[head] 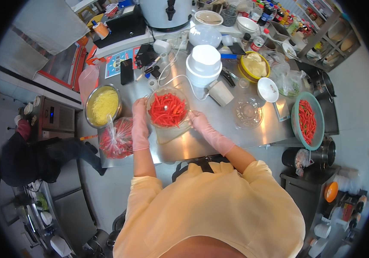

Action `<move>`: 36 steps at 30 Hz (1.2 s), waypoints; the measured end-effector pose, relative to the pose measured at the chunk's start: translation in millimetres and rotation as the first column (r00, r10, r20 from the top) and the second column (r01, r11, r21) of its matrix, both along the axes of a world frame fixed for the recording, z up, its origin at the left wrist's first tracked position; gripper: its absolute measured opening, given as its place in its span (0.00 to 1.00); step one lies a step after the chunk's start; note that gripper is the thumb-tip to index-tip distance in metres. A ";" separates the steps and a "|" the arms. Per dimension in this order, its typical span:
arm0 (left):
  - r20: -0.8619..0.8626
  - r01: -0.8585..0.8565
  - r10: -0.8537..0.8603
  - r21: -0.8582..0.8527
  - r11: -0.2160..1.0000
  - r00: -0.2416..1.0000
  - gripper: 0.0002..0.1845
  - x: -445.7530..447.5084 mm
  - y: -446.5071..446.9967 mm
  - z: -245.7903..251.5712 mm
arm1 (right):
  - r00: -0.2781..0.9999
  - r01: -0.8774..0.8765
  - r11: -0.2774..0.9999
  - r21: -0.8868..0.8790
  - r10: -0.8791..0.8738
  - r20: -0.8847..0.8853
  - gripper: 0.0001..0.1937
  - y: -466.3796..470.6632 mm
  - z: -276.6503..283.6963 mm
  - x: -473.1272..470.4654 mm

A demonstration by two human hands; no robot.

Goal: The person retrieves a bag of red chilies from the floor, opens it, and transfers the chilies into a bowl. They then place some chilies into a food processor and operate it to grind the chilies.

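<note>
A clear bowl of red chili peppers [167,109] is held between my two hands, both in pink gloves. My left hand [140,108] grips its left rim, and my right hand [198,119] has hold of its lower right edge. Beneath the bowl lies a pale cloth [171,134]. A knotted plastic bag of red chilies [116,138] and a metal bowl of yellow shreds [103,105] are to the left. Beyond my hands stands a white appliance [203,66] with a cord. A clear round container [249,113] sits to the right, and a green basin of chilies [307,121] is farther right.
The steel table [210,142] also bears a black phone [127,71], a yellow-rimmed bowl [254,66], a white bowl [267,90], a small scale [282,109] and a white block-shaped object [220,93]. Sauce bottles crowd the back right. A person [33,158] is at the far left.
</note>
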State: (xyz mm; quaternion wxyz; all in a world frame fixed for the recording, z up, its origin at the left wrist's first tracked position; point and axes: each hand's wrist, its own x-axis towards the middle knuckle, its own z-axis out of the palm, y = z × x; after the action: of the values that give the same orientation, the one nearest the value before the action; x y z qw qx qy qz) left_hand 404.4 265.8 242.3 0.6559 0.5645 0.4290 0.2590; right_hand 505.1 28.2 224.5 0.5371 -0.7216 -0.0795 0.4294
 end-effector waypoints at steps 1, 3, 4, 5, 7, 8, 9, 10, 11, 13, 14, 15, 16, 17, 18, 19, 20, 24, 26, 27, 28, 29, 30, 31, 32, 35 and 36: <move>-0.080 0.083 -0.083 0.006 0.997 0.993 0.10 -4.3 3.2 -2.6 | 0.999 -0.026 0.999 -0.024 0.027 0.028 0.16 1.1 -2.5 -3.2; -0.074 0.135 -0.139 -0.049 0.990 0.988 0.13 -10.0 3.0 -10.5 | 0.997 -0.050 0.990 -0.133 0.057 0.052 0.16 0.9 -7.8 -4.9; 0.013 0.109 -0.108 -0.112 0.988 0.994 0.13 -12.7 0.6 -13.8 | 0.997 -0.072 0.993 -0.093 0.072 -0.001 0.17 -3.5 -10.5 -3.6; 0.090 0.064 -0.045 -0.220 0.973 0.995 0.14 -15.4 -4.1 -15.8 | 0.993 -0.112 0.992 -0.058 0.114 0.018 0.17 -12.8 -12.9 2.4; 0.050 0.021 -0.012 -0.177 0.984 0.999 0.15 -20.9 -15.7 -11.8 | 0.982 -0.190 0.982 0.004 0.190 0.000 0.18 -38.5 -18.7 13.1; -0.057 -0.024 0.017 -0.110 0.994 0.998 0.15 -22.4 -17.9 -3.4 | 0.995 -0.103 0.993 -0.057 0.102 -0.022 0.18 -55.8 -22.1 23.1; -0.193 -0.077 0.070 -0.029 0.997 0.979 0.15 -21.6 -22.7 6.4 | 0.998 0.025 0.993 -0.111 -0.019 0.054 0.18 -80.2 -26.3 35.3; -0.165 -0.067 0.094 0.163 0.984 0.982 0.14 -22.8 -34.2 16.0 | 0.984 0.121 0.991 -0.053 -0.113 0.141 0.18 -110.5 -30.8 50.2; -0.157 -0.074 0.137 0.353 0.933 0.978 0.14 -28.0 -49.2 26.4 | 0.907 0.252 0.952 -0.174 -0.170 0.385 0.18 -143.0 -35.0 70.1; -0.080 0.001 0.038 0.436 0.900 0.996 0.12 -28.6 -89.4 41.3 | 0.561 0.564 0.819 -0.110 -0.282 0.778 0.18 -209.6 -44.4 103.2; -0.015 0.100 -0.101 0.345 0.933 0.995 0.11 -29.5 -111.2 45.4 | 0.503 0.649 0.757 -0.069 -0.360 0.786 0.18 -236.5 -49.7 119.7; 0.109 0.198 -0.239 0.299 0.934 0.965 0.11 -27.8 -133.8 46.5 | 0.510 0.687 0.715 -0.133 -0.343 0.788 0.17 -256.8 -56.7 128.5; 0.019 0.325 -0.332 0.159 0.932 0.943 0.10 -20.2 -159.5 43.8 | 0.516 0.717 0.670 -0.191 -0.327 0.792 0.17 -271.7 -61.3 139.0; 0.018 0.437 -0.440 0.083 0.896 0.898 0.10 -11.5 -184.5 39.1 | 0.559 0.756 0.579 -0.304 -0.331 0.760 0.16 -278.8 -67.2 144.5; -0.032 0.520 -0.521 -0.023 0.854 0.853 0.10 -1.1 -205.8 33.2 | 0.809 0.587 0.743 -0.322 -0.524 0.264 0.16 -291.4 -66.9 148.7; -0.098 0.588 -0.598 -0.112 0.801 0.796 0.11 8.3 -223.3 28.4 | 0.804 0.594 0.762 -0.258 -0.549 0.227 0.15 -291.2 -70.3 146.4; -0.060 0.626 -0.636 -0.124 0.770 0.769 0.11 14.1 -238.0 25.5 | 0.800 0.599 0.778 -0.190 -0.569 0.190 0.14 -291.7 -69.2 145.6; -0.090 0.687 -0.709 -0.190 0.701 0.699 0.12 27.7 -272.0 27.6 | 0.752 0.659 0.752 0.021 -0.658 -0.035 0.12 -287.3 -44.6 129.6; -0.084 0.676 -0.701 -0.205 0.708 0.709 0.13 27.3 -270.6 37.5 | 0.783 0.621 0.783 -0.029 -0.621 0.032 0.10 -291.2 -15.7 125.9; -0.080 0.663 -0.692 -0.226 0.713 0.717 0.13 25.0 -267.3 43.4 | 0.824 0.564 0.825 -0.018 -0.562 0.069 0.10 -292.6 1.1 122.5; -0.054 0.653 -0.684 -0.252 0.714 0.727 0.13 22.6 -262.1 49.3 | 0.855 0.511 0.858 -0.052 -0.502 0.126 0.10 -290.5 18.8 120.9; -0.029 0.658 -0.684 -0.243 0.713 0.729 0.14 19.2 -253.7 55.0 | 0.877 0.460 0.887 0.045 -0.462 0.131 0.09 -283.7 35.7 119.8; 0.016 0.670 -0.687 -0.240 0.702 0.726 0.14 12.7 -242.9 60.9 | 0.890 0.419 0.903 0.093 -0.429 0.154 0.08 -277.1 53.4 116.8; 0.061 0.685 -0.693 -0.235 0.690 0.719 0.14 5.9 -232.0 66.9 | 0.901 0.375 0.915 0.148 -0.397 0.176 0.07 -265.5 69.5 113.9; 0.087 0.649 -0.646 -0.183 0.738 0.759 0.16 -0.6 -222.1 72.6 | 0.886 0.301 0.939 0.165 -0.340 0.315 0.07 -246.4 81.9 111.6; 0.109 0.467 -0.456 -0.122 0.876 0.883 0.21 -21.9 -180.5 89.0 | 0.666 -0.018 0.983 0.184 -0.126 0.735 0.09 -179.8 110.4 105.2; 0.161 0.362 -0.333 -0.205 0.909 0.929 0.24 -28.5 -164.7 93.5 | 0.498 -0.185 0.971 0.149 -0.038 0.866 0.10 -155.9 115.8 103.6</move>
State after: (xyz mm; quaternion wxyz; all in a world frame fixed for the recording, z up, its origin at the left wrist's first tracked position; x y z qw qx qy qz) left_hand 375.9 101.1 335.8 0.7777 0.5348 0.3078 0.1202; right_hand 608.6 -127.8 340.3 0.4834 -0.7703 -0.4152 0.0227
